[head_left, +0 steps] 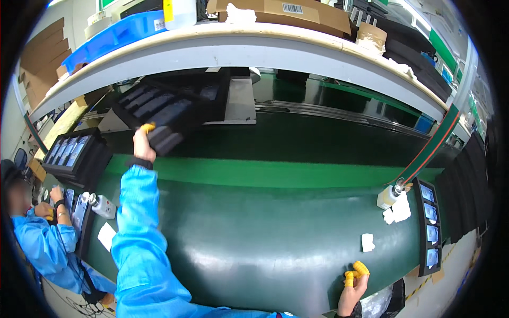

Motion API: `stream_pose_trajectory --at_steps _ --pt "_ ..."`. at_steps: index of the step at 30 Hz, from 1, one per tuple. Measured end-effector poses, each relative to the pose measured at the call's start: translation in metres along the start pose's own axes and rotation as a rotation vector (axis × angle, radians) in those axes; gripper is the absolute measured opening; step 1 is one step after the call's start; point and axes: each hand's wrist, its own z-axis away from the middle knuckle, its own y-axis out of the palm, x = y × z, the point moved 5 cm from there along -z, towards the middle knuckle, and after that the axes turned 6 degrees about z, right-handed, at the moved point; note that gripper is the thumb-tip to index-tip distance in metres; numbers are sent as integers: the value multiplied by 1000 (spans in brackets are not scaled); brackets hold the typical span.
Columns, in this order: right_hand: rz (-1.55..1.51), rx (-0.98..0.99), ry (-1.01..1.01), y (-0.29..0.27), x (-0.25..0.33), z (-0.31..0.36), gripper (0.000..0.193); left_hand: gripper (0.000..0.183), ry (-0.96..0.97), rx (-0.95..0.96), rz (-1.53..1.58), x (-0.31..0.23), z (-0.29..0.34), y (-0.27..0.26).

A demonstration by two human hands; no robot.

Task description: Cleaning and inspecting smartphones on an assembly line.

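Observation:
My left hand (143, 144), with a yellow finger cot showing, reaches far out to the left and grips the near edge of a black foam tray (159, 106). The tray is tilted and partly blurred, with several phone-like devices in its slots. Behind it lies more black foam (214, 108) at the back of the bench. Low on the right, my right hand (354, 289) is over the near bench edge, yellow cots on its fingers. Its fingers are loosely bent and apart, with nothing seen in them. Nearest to it is a small white wipe (367, 243).
At left stands a stack of black trays (79, 159) beside a white bottle (103, 206). A co-worker (47, 238) in blue handles devices there. On the right are a pump bottle (389, 196), white cloth (402, 208) and a tray of devices (422, 228). A shelf (238, 50) spans above.

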Motion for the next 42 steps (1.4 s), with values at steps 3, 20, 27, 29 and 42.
stream_pose_trajectory --at_steps 3,20,27,29,42 --pt "-50 -64 29 6 -19 -5 28 16 -96 -4 -94 -41 157 27" --pt "-419 -49 34 14 -6 -20 26 65 -1134 878 -259 75 515 39" --pt "-275 7 2 5 -5 -19 30 34 -61 712 -658 7 406 50" --pt "-216 6 24 2 3 -24 33 33 428 231 -703 -21 373 19" --pt "237 79 -130 -3 45 -26 56 38 79 154 -645 4 356 -46"
